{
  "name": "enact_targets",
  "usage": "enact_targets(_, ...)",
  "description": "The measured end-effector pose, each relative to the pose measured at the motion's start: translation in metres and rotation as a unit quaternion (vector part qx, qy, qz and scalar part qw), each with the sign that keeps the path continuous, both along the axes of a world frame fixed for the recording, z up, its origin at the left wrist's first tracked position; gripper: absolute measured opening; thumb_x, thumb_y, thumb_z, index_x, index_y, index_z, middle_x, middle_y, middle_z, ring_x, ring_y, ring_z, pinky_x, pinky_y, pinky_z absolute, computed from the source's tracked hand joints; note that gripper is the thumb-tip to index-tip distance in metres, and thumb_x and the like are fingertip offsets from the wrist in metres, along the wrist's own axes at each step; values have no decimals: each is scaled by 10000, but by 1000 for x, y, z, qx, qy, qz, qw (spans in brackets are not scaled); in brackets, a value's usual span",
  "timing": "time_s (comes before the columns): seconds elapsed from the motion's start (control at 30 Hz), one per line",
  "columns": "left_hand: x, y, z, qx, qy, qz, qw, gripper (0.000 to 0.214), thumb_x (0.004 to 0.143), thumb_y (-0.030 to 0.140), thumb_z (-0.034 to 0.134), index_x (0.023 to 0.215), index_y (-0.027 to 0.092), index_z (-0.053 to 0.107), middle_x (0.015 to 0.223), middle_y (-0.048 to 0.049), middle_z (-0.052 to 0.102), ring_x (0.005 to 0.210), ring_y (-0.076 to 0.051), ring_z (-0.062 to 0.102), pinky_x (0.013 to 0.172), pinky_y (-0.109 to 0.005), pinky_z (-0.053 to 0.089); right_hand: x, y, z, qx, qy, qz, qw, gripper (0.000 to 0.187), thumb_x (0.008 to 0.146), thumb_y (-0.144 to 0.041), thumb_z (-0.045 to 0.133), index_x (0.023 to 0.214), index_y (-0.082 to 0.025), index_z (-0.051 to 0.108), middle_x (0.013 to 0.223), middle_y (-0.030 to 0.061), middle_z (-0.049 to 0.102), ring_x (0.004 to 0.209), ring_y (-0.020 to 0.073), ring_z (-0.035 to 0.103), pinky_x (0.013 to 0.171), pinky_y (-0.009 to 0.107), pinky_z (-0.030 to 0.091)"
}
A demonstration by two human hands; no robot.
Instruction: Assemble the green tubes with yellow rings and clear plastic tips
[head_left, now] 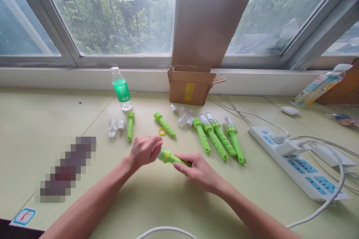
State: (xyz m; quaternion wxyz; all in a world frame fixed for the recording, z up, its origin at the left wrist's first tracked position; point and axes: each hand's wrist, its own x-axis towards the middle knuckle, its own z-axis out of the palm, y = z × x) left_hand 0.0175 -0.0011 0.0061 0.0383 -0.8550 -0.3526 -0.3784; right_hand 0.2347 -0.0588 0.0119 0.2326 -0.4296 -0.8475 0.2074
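My right hand (196, 168) is closed around the grooved handle of a green toy flashlight (169, 157) with a yellow ring. The fingers of my left hand (147, 150) are wrapped over its far end, hiding most of the clear cap (162, 154). Beyond the hands lie a loose green handle (165, 125) with a yellow ring (162, 131) beside it, and another green handle (130, 127). A clear cup-like cap (112, 127) and a small white-based bulb piece (121, 125) stand left of that handle.
Several green sticks, some with clear tops (231, 129), lie right of centre near loose clear caps (183, 118). Behind stand a cardboard box (186, 87) and a water bottle (122, 89). At right, a power strip (297, 168) trails white cables. A blurred patch (66, 173) covers something at left.
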Motion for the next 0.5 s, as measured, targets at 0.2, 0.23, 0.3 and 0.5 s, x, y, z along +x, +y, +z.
enact_targets(0.2,7,-1,7,-166,-21,74,983,334,918,451,388,874,180,577,525,33,554,431,-118,502,486,-221,341,4,8,-13,204,-70,-95,972,255,898,-271,532,1094,-207,682,666,17,618,549,121,470,518,243,258)
enact_targets(0.23,10,-1,9,-238,-7,69,969,382,937,468,330,853,193,582,512,37,538,435,-121,499,478,-220,332,5,9,-16,265,-95,-95,955,242,890,-223,540,1082,-216,688,692,32,629,579,131,484,542,253,263)
enact_targets(0.3,14,-2,13,-333,-4,67,941,482,952,496,242,772,204,580,481,41,489,428,-123,478,460,-220,306,6,11,-19,352,-134,-82,923,278,869,-125,542,1083,-231,685,712,43,633,619,144,495,574,268,264)
enact_targets(0.5,14,-4,15,-264,-9,132,955,417,958,438,264,802,205,573,422,56,396,389,-124,398,460,-228,269,2,5,-17,359,-155,-69,918,243,911,-204,526,1111,-191,663,629,24,566,564,140,447,551,281,237)
